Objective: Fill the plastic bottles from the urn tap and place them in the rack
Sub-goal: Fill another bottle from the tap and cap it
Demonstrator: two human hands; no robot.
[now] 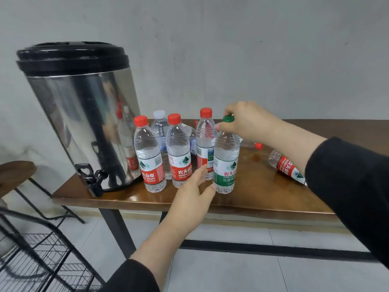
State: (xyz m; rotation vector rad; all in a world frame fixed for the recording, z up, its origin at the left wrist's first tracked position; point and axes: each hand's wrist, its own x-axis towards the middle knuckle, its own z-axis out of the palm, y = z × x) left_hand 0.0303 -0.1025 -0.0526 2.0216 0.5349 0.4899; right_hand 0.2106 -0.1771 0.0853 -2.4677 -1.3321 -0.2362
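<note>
A green-labelled plastic bottle (226, 163) with a green cap stands near the front edge of the wooden table (263, 199). My right hand (242, 121) grips its cap and neck from above. My left hand (195, 190) reaches in from below with straight fingers touching the bottle's lower left side. Left of it stand several red-capped bottles (149, 157) and one white-capped bottle (161, 131). The steel urn (84, 114) with a black lid sits at the table's left end, its black tap (92, 179) over the edge.
A red-labelled bottle (288, 165) lies on its side at the right, and another lies further back (252, 144). A black wire rack (42, 264) stands on the floor at lower left. A round stool (14, 175) is at far left.
</note>
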